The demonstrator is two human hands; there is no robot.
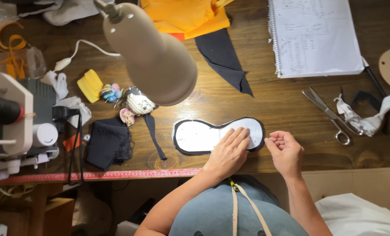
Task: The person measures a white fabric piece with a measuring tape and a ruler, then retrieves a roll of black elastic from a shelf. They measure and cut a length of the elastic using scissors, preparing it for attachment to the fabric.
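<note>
Hands work close to the near edge of the wooden table [265,100]. The left hand [229,150] lies flat, fingers straight and together, pressing down on the right half of a white pattern piece [199,136] shaped like a long lobed oval, which sits on black fabric [176,144] that shows as a thin dark border all round it. The right hand [286,150] rests just beside the piece's right end, fingers curled in loosely with thumb and forefinger pinched together; whether something small is held between them cannot be told. The piece lies parallel to the near edge, just behind the red measuring tape [103,175] that runs along that edge.

Open wood lies behind the piece, between it and the black fabric scrap [223,59], and to the right as far as the scissors [330,116]. A white cloth strip [365,118] lies across the scissor handles towards the right edge. A spiral notebook [315,37] sits at the far edge, right of the orange fabric [186,17]. A beige desk lamp [153,59] hangs over the middle, covering part of the table.

Towards the left edge the room is crowded: a folded black cloth [107,142], a black strip [155,133], a crocheted pincushion [139,104], a yellow sponge-like block [90,85] and a sewing machine [11,118] at the near left corner.
</note>
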